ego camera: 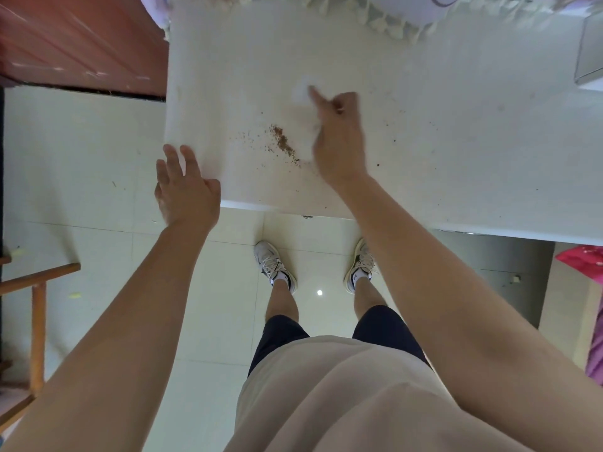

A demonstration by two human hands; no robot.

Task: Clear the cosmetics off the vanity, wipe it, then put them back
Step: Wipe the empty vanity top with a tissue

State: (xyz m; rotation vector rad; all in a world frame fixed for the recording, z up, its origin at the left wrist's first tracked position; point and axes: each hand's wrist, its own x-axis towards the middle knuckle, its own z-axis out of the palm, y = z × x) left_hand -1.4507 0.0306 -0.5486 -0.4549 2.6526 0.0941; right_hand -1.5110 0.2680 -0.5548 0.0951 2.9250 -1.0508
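Observation:
The white vanity top (424,151) fills the upper middle of the head view. No cosmetics stand on it. Brown crumbs (283,143) lie scattered left of centre. My right hand (339,138) is over the top with fingers curled round a blurred white tissue (301,91) that sticks out past the forefinger. My left hand (184,187) hovers at the vanity's front left corner, fingers spread and holding nothing.
A fringed white cloth (375,17) lies along the vanity's back edge. A grey box edge (590,57) shows at the far right. A reddish-brown bed frame (81,44) is at the upper left, a wooden chair (36,305) at the lower left, pale floor tiles below.

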